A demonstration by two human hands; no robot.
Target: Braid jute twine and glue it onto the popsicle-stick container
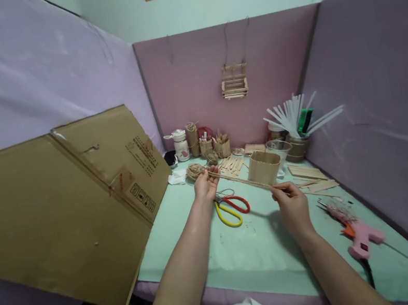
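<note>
A length of brown twine [241, 180] runs taut between my two hands above the table. My left hand [206, 184], palm turned up, has its fingers closed on the twine just in front of the twine ball [195, 171]. Over to the right, my right hand [293, 206] pinches the other part of the twine between thumb and fingers. Scissors [231, 208] with one red and one yellow handle lie on the table beside my left hand, their blades partly hidden by it. Behind the twine stands a wooden-stick box [264, 167].
A pink glue gun [360, 236] lies at the right with its cord. Wooden strips [306, 173], a clear plastic cup [279, 148] and a pot of white glue sticks [298, 147] stand or lie behind it. A large cardboard sheet [80, 211] leans at the left.
</note>
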